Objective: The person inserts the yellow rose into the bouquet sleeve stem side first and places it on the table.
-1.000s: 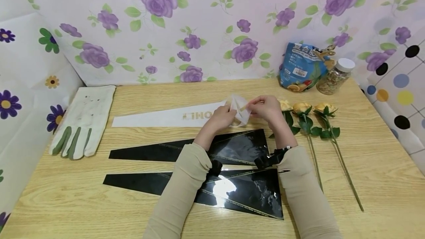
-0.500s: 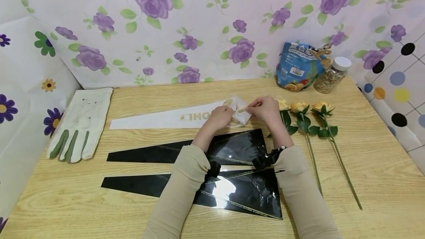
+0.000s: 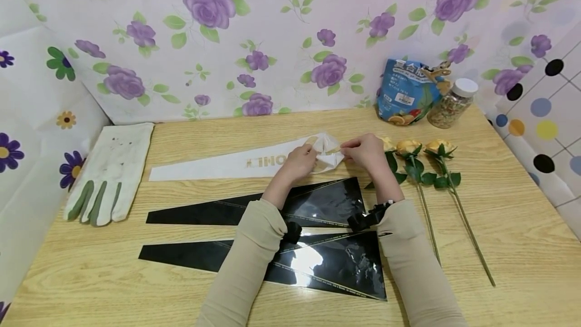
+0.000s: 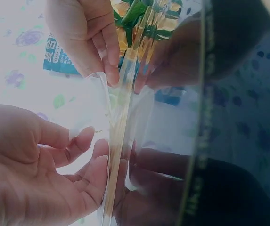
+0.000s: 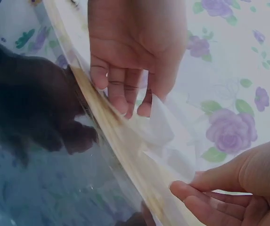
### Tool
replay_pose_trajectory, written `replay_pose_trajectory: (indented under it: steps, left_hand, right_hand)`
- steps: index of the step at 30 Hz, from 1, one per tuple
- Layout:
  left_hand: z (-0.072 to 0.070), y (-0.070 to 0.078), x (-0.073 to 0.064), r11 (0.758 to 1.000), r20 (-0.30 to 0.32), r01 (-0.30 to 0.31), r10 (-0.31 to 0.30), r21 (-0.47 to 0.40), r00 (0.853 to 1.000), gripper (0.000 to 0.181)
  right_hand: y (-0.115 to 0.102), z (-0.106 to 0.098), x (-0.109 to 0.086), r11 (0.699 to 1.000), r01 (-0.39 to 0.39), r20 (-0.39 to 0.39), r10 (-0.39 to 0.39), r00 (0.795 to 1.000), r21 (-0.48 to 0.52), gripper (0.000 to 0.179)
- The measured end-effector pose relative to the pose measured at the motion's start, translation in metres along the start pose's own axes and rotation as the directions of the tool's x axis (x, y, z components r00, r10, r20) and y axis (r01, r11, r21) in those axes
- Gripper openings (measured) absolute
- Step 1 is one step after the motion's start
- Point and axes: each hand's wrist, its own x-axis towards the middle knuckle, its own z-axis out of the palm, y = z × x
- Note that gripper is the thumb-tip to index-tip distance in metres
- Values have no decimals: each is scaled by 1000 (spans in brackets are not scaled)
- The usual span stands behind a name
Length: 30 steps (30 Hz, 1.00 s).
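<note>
A long tapered white flower sleeve (image 3: 218, 162) with gold lettering lies across the table in the head view, its narrow end to the left. My left hand (image 3: 299, 162) holds its wide end, thumb on top. At the crumpled clear mouth, the fingertips of my right hand (image 3: 366, 151) pinch the edge of the film. In the right wrist view the film (image 5: 167, 136) stands in loose folds between my left hand (image 5: 135, 47) and my right hand (image 5: 238, 193). Two black tapered sleeves, an upper one (image 3: 190, 210) and a lower one (image 3: 186, 255), lie nearer, partly under my forearms.
Three yellow roses, among them the rightmost rose (image 3: 440, 146), lie right of my right hand, stems towards me. A clipped blue bag (image 3: 406, 92) and a white-lidded jar (image 3: 451, 105) stand at the back right. A white work glove (image 3: 115, 165) lies at the left.
The film at the white sleeve's mouth has spread out flatter between my hands, and my right fingertips have moved slightly right relative to my left hand. The head view has shifted a little.
</note>
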Motion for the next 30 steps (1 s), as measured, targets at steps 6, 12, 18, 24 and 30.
replay_pose_trajectory:
  steps: [6,12,18,24,30]
  left_hand:
    - [0,-1,-3,999,17,0,1,-50,1000,35]
    - [1,0,-2,998,26,8,-6,-58,1000,34]
    - [-1,-1,-2,999,20,6,-5,-44,1000,33]
    - [-1,-3,-2,999,39,-19,20,-29,999,33]
    - [-2,-3,-3,999,40,-31,33,-39,999,32]
  right_hand:
    - [-2,-1,-2,999,18,28,-19,999,34,30]
    - [-7,-2,-9,995,95,60,-95,994,-3,37]
    - [-23,-21,-25,956,237,69,-229,971,-175,41]
    - [-14,-46,-44,846,388,15,-411,911,-366,37]
    - [22,-60,-57,711,458,34,-523,852,-534,29]
